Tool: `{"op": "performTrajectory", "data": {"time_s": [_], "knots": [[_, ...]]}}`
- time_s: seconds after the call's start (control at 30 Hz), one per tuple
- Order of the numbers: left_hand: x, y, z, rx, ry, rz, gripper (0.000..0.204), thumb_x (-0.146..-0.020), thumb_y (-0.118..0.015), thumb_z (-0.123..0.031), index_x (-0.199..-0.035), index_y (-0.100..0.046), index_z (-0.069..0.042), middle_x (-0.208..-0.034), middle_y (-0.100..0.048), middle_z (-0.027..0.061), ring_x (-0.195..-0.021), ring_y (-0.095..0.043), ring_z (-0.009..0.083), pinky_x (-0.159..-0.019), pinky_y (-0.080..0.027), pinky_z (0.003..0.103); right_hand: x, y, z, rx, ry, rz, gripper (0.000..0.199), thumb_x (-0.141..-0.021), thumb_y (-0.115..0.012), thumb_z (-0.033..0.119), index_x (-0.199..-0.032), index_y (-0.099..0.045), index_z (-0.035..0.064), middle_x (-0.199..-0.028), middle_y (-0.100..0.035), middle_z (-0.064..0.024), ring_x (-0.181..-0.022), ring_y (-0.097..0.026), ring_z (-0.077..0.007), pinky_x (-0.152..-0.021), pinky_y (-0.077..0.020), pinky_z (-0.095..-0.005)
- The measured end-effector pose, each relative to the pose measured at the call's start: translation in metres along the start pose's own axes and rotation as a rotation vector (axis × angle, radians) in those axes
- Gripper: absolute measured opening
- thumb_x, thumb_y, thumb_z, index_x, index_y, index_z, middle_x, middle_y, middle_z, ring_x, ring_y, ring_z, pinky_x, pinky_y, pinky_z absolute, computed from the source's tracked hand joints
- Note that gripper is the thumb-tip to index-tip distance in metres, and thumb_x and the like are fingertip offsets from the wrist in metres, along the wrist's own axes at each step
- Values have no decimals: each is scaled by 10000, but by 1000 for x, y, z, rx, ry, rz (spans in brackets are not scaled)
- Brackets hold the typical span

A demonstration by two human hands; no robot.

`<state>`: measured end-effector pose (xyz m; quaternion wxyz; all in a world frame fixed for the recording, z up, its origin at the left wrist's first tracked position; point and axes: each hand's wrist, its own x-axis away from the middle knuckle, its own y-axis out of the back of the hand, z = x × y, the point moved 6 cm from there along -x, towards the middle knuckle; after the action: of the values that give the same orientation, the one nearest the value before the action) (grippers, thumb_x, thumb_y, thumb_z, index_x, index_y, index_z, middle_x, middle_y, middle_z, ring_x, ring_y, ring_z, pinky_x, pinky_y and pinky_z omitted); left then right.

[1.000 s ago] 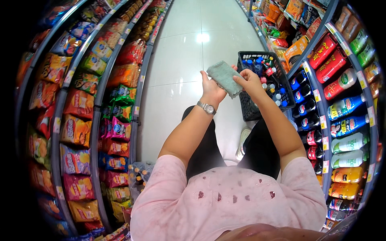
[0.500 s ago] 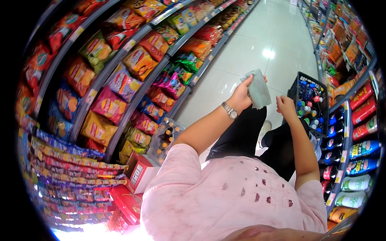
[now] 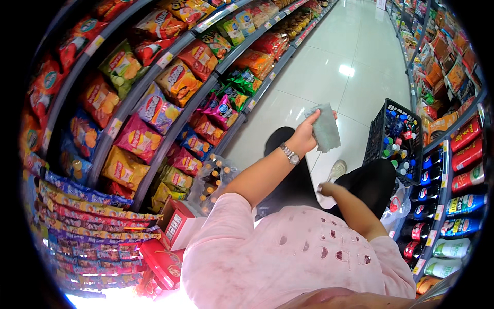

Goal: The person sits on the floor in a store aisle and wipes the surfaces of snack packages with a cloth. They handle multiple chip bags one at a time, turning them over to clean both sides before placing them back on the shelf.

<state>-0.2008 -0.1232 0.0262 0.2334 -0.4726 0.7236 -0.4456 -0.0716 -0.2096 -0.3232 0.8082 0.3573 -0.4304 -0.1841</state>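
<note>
Grey-green cloth (image 3: 326, 129): pinched at its upper left corner in your left hand (image 3: 304, 138), hanging right of and below the fingertips. Long axis runs roughly up-down in the head view, slightly tilted; the free end dangles over pale floor tile (image 3: 319, 77).

Left-hand fingers: closed together, clamped on the cloth's top edge, thumb side toward you. Silver wristwatch (image 3: 289, 153) sits just behind, on that wrist.

Right hand (image 3: 327, 188): low, resting against your dark trouser leg, well apart from the cloth and below it. Fingers look loosely curled, holding nothing I can make out; exact spread cannot be told. So only 1 hand is on the cloth, and the left is the nearer by far.

Outward from the fingers: black crate of bottles (image 3: 393, 139) stands on the floor to the right of the cloth, near but not touching. Beyond it, right-side shelves of drink bottles (image 3: 453, 201). To the left of your left arm, shelves of snack bags (image 3: 154, 103); a red carton (image 3: 177, 224) sits low beside your elbow.
</note>
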Motion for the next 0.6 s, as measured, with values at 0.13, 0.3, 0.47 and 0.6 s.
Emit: {"op": "performTrajectory", "data": {"time_s": [0.13,0.3,0.47,0.6], "knots": [[-48,38,7,-21,33,7,410,-999,-380,-301,-1287,-450,-18,-1259,-540,129,-1190,-503,236,-989,-430,405,8,-80,47,275,429,602,325,-847,-513,250,-1052,-648,36,-1093,-634,-179,-992,-599,-361,-865,-475,-450],[-80,84,-10,77,10,-47,404,-1002,-367,-292,-1290,-444,-19,-1272,-529,132,-1207,-489,235,-989,-431,406,8,-74,62,196,458,669,322,-850,-511,250,-1046,-648,35,-1091,-633,-181,-989,-599,-361,-861,-475,-451],[-87,125,-29,223,-12,-238,390,-996,-383,-294,-1261,-474,-23,-1209,-568,123,-1144,-529,227,-958,-444,400,-13,-61,70,197,525,749,319,-853,-509,250,-1040,-648,33,-1089,-633,-183,-985,-599,-360,-857,-475,-452],[-88,126,-62,186,-144,-278,379,-986,-414,-313,-1236,-497,-40,-1156,-589,108,-1080,-561,216,-927,-454,388,-33,-58,81,226,620,818,316,-855,-507,250,-1035,-648,32,-1088,-633,-185,-982,-600,-360,-854,-475,-452]]}}
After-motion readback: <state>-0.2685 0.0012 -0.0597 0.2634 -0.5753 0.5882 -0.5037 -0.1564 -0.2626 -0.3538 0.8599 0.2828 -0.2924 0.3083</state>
